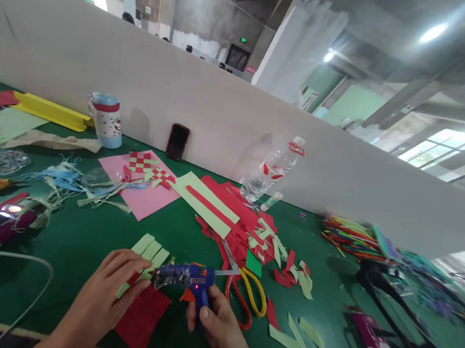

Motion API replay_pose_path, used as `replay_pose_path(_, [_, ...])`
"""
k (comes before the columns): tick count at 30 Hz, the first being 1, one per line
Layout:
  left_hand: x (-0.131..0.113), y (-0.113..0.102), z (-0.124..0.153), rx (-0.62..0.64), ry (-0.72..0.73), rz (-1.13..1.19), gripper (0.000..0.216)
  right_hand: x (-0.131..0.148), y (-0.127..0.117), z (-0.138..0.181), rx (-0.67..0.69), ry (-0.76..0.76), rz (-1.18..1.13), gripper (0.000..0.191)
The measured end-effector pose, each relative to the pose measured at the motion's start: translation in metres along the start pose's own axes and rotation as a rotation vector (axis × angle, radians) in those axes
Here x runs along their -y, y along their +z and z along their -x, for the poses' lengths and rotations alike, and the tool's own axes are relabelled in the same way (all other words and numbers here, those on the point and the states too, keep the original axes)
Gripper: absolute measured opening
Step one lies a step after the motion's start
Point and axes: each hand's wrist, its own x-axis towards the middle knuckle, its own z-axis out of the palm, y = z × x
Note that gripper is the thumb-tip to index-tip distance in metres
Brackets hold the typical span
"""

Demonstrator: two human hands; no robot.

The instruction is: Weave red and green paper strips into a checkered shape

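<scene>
Glue gun (202, 285) at the light green strips (149, 249): best to keep the nozzle low, the bead thin and the fingertips clear of a tip that is likely hot.
The left hand (107, 287) pinches the strips, fingers nearly together, just left of the nozzle; the right hand's fingers wrap the gun's handle; whether the tip touches paper, I cannot tell. Red paper (143, 315) lies just below the left fingers, scissors (245, 275) beyond the right.
</scene>
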Motion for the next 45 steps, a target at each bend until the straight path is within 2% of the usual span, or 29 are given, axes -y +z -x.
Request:
replay_pose_path(8, [-0.001, 0.002, -0.001, 0.028, -0.009, 0.055, 0.019, 0.002, -0.001, 0.002, 0.016, 0.023, 0.058, 0.072])
replay_pose_path(19, [-0.003, 0.005, -0.001, 0.081, -0.024, 0.074, 0.016, 0.001, -0.004, 0.003, 0.017, 0.044, 0.112, 0.070])
replay_pose_path(32, [0.002, 0.002, 0.008, 0.139, -0.233, 0.134, 0.026, 0.000, -0.002, 0.003, -0.007, 0.032, 0.064, 0.068])
replay_pose_path(39, [0.011, -0.003, 0.017, 0.132, -0.276, 0.176, 0.027, 0.003, 0.002, 0.002, -0.027, 0.014, 0.019, 0.062])
replay_pose_path(45, [0.021, -0.011, 0.022, 0.107, -0.406, 0.155, 0.035, 0.008, 0.005, 0.002, -0.127, -0.034, -0.043, 0.053])
